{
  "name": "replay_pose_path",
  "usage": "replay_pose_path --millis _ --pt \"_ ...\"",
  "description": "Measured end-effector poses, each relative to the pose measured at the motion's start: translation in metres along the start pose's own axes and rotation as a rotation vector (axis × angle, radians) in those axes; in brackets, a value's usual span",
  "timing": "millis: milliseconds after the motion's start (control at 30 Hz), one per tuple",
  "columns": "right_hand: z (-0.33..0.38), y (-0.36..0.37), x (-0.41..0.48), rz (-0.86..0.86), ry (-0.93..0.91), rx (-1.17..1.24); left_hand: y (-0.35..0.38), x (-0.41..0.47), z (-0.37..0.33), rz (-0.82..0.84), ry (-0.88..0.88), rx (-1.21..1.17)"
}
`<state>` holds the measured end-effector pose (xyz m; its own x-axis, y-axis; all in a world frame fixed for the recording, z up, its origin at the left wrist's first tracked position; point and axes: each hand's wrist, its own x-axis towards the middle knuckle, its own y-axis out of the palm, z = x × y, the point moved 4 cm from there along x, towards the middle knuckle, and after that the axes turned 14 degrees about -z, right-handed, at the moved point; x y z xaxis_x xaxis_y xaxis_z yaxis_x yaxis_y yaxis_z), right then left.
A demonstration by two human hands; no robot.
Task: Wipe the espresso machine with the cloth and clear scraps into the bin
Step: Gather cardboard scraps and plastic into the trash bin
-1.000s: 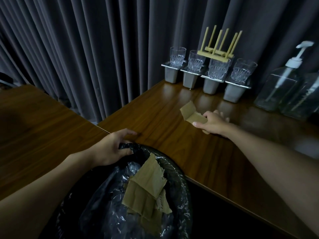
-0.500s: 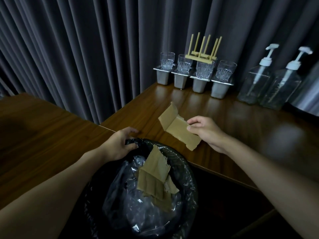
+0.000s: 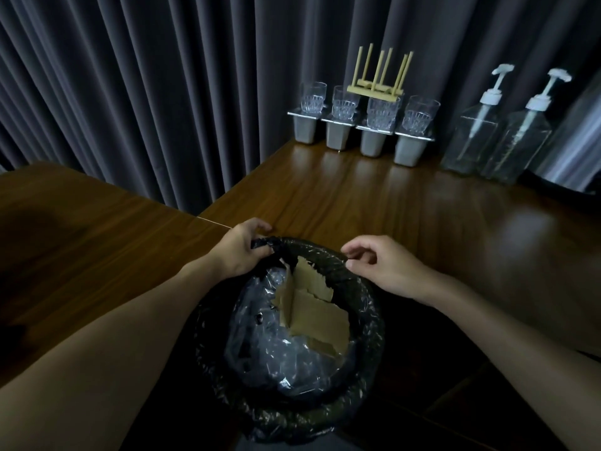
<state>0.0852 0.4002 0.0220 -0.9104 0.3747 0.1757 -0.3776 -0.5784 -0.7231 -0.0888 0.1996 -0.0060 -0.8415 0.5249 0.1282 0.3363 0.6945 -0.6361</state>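
Note:
A round bin lined with a black plastic bag sits below the edge of the wooden counter. Several torn brown cardboard scraps lie inside it. My left hand grips the bag's rim at the bin's far left side. My right hand hovers over the far right rim with fingers loosely curled and nothing in them. No espresso machine or cloth is in view.
At the back of the counter stand several glasses on metal cups, with a small wooden rack on top. Two clear pump bottles stand to their right. Grey curtains hang behind. A second wooden tabletop lies to the left.
My right hand carried the cardboard piece from the counter to the bin and let it go; the piece now lies inside. My left hand stayed on the rim.

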Motion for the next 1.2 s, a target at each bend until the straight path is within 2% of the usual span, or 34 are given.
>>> replay_pose_path --millis 133,267,633,1200 --pt "-0.012 0.009 -0.011 0.039 0.092 -0.126 0.0 0.0 0.001 0.0 -0.015 -0.034" --pt "-0.011 0.009 -0.008 -0.065 0.124 -0.148 -0.001 0.001 0.003 0.009 -0.023 -0.053" --pt "-0.016 0.019 -0.006 -0.107 0.145 -0.172 0.001 0.002 0.006 0.009 -0.029 -0.113" --pt "-0.024 0.02 -0.014 -0.193 0.063 -0.144 0.004 -0.008 -0.001 -0.013 0.006 -0.069"
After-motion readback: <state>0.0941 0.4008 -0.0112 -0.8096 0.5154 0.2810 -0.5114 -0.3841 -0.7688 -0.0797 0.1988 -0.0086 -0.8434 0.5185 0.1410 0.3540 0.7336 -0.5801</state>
